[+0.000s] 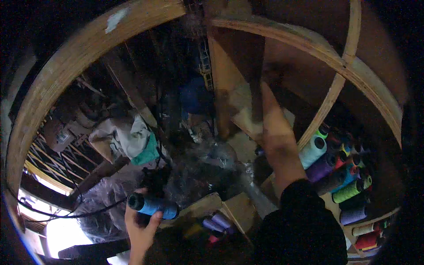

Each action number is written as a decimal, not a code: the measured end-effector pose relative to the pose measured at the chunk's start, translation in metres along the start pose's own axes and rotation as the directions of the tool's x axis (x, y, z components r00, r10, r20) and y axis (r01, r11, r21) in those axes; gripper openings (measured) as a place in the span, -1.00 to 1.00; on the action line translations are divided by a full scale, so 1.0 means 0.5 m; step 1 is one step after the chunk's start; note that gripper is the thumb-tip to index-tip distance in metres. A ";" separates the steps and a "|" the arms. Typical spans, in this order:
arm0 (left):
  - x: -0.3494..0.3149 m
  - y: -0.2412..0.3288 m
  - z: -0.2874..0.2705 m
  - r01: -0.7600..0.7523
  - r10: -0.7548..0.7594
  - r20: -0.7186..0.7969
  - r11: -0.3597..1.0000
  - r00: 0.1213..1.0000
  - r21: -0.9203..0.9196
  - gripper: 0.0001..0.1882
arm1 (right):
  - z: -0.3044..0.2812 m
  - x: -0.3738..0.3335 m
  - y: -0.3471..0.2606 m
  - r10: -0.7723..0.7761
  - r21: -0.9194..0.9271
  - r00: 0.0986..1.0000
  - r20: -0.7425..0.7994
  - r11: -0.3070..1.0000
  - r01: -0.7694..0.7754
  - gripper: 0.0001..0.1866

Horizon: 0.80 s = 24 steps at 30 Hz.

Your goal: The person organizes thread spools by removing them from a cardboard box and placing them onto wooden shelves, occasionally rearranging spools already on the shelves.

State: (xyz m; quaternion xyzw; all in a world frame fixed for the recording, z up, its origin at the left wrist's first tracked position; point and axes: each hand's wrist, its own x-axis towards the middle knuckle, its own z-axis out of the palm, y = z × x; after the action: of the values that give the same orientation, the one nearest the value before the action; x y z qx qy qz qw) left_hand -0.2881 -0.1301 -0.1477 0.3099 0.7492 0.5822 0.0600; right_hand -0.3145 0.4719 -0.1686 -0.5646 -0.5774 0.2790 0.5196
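Note:
My left hand [142, 225] is closed around a blue cone of thread [158, 208] with a dark end, held tilted at the lower left. My right forearm [282, 141], in a black sleeve [304, 221], reaches up and away into a wooden shelf compartment [304, 62]. Deep shadow swallows the right hand there, so its fingers and anything in them cannot be made out. Beside that forearm, several thread cones lie stacked on a shelf, among them a pale aqua cone [312, 151], a purple cone [321, 168] and a lime green cone [352, 191].
Below my hands a cardboard box [238, 212] holds lilac thread cones [217, 223]. Crumpled clear plastic [207, 157] fills the middle. A white and green cloth [128, 139] hangs at the left near a black cable [75, 216]. Wooden shelf edges [282, 33] curve overhead.

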 end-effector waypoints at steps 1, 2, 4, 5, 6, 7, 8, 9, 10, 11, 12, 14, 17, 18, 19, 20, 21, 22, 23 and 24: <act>0.006 -0.009 -0.001 0.009 -0.009 0.010 1.000 1.000 -0.012 -0.44 | 0.002 0.012 -0.007 -0.005 -0.006 1.000 -0.013 1.000 0.005 -0.62; 0.010 -0.011 -0.002 0.023 -0.023 0.011 1.000 1.000 0.019 -0.44 | 0.005 0.017 -0.007 -0.006 -0.013 1.000 -0.015 1.000 0.005 -0.62; 0.018 -0.015 -0.001 0.055 -0.056 0.015 0.997 0.998 0.060 -0.45 | 0.006 0.035 -0.009 -0.022 -0.012 0.999 -0.038 1.000 0.021 -0.62; 0.020 -0.022 0.000 0.028 -0.030 0.013 0.992 0.999 0.123 -0.45 | 0.007 0.037 -0.006 -0.024 -0.023 0.999 -0.035 0.999 0.023 -0.62; 0.019 -0.031 0.001 0.003 -0.005 0.009 0.982 1.000 0.187 -0.45 | 0.011 0.039 -0.006 -0.029 -0.025 0.999 -0.032 0.999 0.029 -0.62; 0.020 -0.038 0.001 -0.021 0.020 0.006 0.968 1.000 0.250 -0.45 | 0.015 0.040 -0.007 -0.036 -0.023 0.999 -0.021 0.999 0.035 -0.62; 0.023 -0.044 0.001 -0.018 0.016 0.011 0.977 1.000 0.212 -0.44 | 0.023 0.036 -0.008 -0.039 -0.027 0.999 -0.008 0.999 0.039 -0.62; 0.024 -0.050 0.004 -0.013 0.010 0.017 0.986 1.000 0.168 -0.44 | 0.026 0.039 -0.009 -0.047 -0.027 0.999 0.002 0.999 0.047 -0.62; 0.024 -0.052 0.005 -0.007 0.004 0.023 0.992 1.000 0.125 -0.43 | 0.028 0.042 -0.012 -0.058 -0.033 0.998 0.013 0.998 0.059 -0.62; 0.021 -0.050 0.007 -0.041 0.037 0.030 0.988 0.999 0.148 -0.43 | 0.027 0.042 -0.008 -0.063 -0.040 0.998 0.022 0.997 0.064 -0.62; 0.021 -0.046 0.008 -0.079 0.074 0.036 0.981 0.997 0.178 -0.43 | 0.030 0.041 -0.007 -0.064 -0.046 0.997 0.034 0.997 0.065 -0.62; 0.023 -0.037 0.011 -0.115 0.108 0.046 0.972 0.993 0.204 -0.42 | 0.030 0.040 -0.004 -0.069 -0.051 0.996 0.047 0.996 0.072 -0.63; 0.029 -0.035 0.014 -0.096 0.088 0.051 0.977 0.995 0.191 -0.42 | 0.036 0.035 -0.011 -0.089 -0.053 0.993 0.080 0.994 0.094 -0.63; 0.028 -0.043 0.010 -0.081 0.072 0.054 0.980 0.996 0.184 -0.42 | 0.036 0.030 -0.011 -0.101 -0.056 0.991 0.085 0.993 0.106 -0.63; 0.024 -0.046 0.008 -0.066 0.056 0.057 0.982 0.997 0.178 -0.42 | 0.036 0.025 -0.011 -0.108 -0.065 0.990 0.094 0.991 0.114 -0.63; 0.020 -0.046 0.007 -0.079 0.069 0.058 0.978 0.996 0.193 -0.42 | 0.033 0.020 -0.012 -0.115 -0.071 0.989 0.096 0.990 0.122 -0.63; 0.022 -0.038 0.009 -0.099 0.089 0.057 0.973 0.994 0.210 -0.42 | 0.031 0.020 -0.015 -0.121 -0.075 0.987 0.102 0.989 0.129 -0.63; 0.022 -0.032 0.010 -0.119 0.109 0.055 0.967 0.993 0.226 -0.43 | 0.024 0.015 -0.014 -0.119 -0.084 0.987 0.106 0.988 0.128 -0.63; 0.022 -0.030 0.012 -0.125 0.120 0.041 0.975 0.992 0.181 -0.43 | 0.019 0.011 -0.017 -0.124 -0.091 0.986 0.107 0.987 0.134 -0.63; 0.024 -0.030 0.016 -0.135 0.132 0.025 0.981 0.991 0.137 -0.44 | 0.015 0.008 -0.020 -0.128 -0.099 0.985 0.114 0.985 0.139 -0.63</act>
State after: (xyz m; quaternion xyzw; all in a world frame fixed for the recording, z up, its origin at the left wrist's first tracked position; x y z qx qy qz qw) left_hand -0.2999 -0.1188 -0.1606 0.3675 0.7648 0.5291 0.0052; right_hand -0.3244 0.4755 -0.1608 -0.5357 -0.6551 0.2423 0.4746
